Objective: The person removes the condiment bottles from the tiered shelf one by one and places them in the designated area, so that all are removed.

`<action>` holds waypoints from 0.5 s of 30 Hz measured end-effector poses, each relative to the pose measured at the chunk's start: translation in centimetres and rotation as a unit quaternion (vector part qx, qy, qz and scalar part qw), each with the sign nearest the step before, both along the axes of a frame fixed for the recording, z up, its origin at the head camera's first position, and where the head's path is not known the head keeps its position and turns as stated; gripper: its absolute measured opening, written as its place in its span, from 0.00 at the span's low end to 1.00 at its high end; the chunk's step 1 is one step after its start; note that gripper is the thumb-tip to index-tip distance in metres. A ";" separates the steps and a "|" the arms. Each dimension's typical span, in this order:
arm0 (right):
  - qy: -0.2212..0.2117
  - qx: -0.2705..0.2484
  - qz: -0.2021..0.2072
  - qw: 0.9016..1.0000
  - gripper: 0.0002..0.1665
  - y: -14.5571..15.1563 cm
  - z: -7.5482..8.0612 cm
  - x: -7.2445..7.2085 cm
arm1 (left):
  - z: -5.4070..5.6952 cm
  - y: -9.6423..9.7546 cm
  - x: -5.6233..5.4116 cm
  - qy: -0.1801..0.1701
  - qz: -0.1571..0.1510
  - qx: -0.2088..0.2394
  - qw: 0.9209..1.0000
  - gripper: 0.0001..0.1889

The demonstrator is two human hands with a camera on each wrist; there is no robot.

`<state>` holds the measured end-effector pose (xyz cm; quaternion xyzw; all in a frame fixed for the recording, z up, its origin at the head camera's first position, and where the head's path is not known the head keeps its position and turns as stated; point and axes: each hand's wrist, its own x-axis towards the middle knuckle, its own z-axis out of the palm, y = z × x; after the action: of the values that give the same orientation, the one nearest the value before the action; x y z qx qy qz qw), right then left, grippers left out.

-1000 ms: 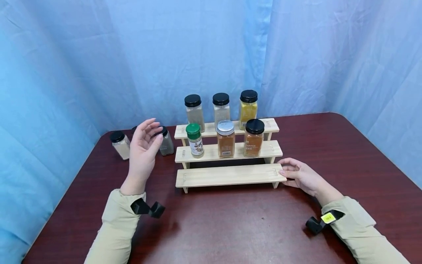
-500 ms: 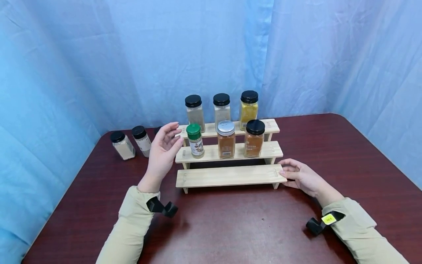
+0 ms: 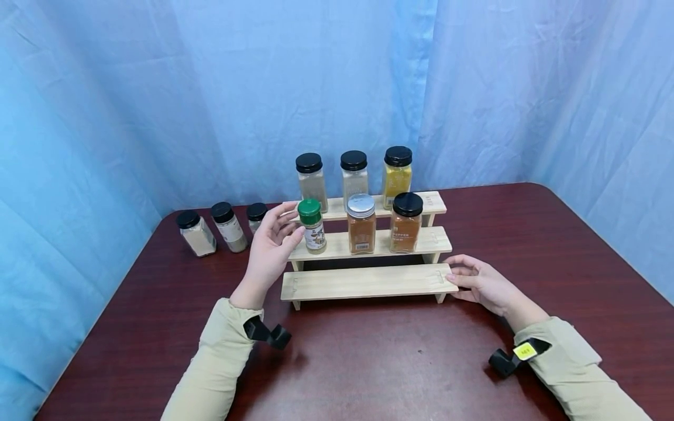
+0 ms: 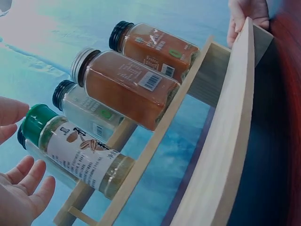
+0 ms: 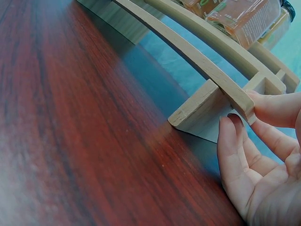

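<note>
Left grip (image 3: 267,248) farther right now, loosely curved beside the green-capped jar (image 3: 315,235).

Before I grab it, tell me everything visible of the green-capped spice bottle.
The green-capped spice bottle looks clear, glass or plastic, with tan contents, a white label with dark characters and brown pictures, and its cap on. It stands upright on the middle tier of the wooden rack, near its left end. The left hand is beside it; contact is unclear.
</note>
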<state>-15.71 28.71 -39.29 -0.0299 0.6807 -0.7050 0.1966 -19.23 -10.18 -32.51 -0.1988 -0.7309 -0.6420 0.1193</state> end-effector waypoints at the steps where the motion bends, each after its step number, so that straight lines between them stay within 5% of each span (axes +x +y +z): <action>1: -0.001 -0.001 0.000 1.000 0.12 -0.1 -0.1 0.0 | -0.1 0.0 0.0 0.002 0.000 -0.002 1.000 0.25; 15: 0.004 -0.006 0.000 1.000 0.14 0.0 -0.1 -0.2 | -0.9 0.6 -0.4 0.013 -0.017 -0.021 1.000 0.27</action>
<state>-15.86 28.74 -39.41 -0.0341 0.6775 -0.7088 0.1934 -19.60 -9.62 -33.46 -0.2219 -0.7392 -0.6257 0.1135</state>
